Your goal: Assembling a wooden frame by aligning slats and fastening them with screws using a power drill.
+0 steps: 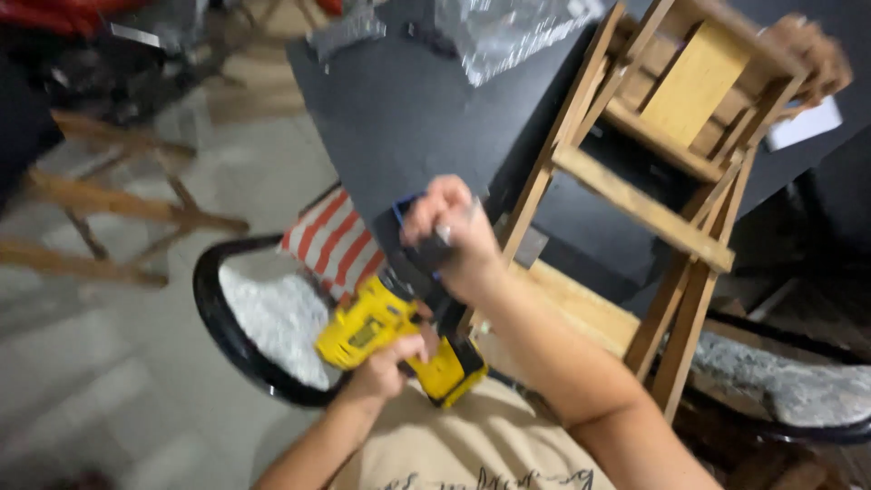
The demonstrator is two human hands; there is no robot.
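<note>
A yellow and black cordless drill (pixel 386 327) sits low in the middle of the head view, above my lap. My left hand (pixel 386 363) is closed around its handle. My right hand (pixel 449 231) is wrapped around the drill's black front end, near the chuck, with a small blue piece showing beside the fingers. Just right of my right hand stands a wooden frame of slats (pixel 635 204), leaning against a dark table (pixel 399 109). The picture is blurred by motion.
A black-rimmed chair with a white speckled seat (pixel 268 318) and a red and white striped cloth (pixel 331 240) lies below the table. Crumpled clear plastic (pixel 504 32) rests on the table top. Wooden chair frames (pixel 118 209) stand on the tiled floor at left.
</note>
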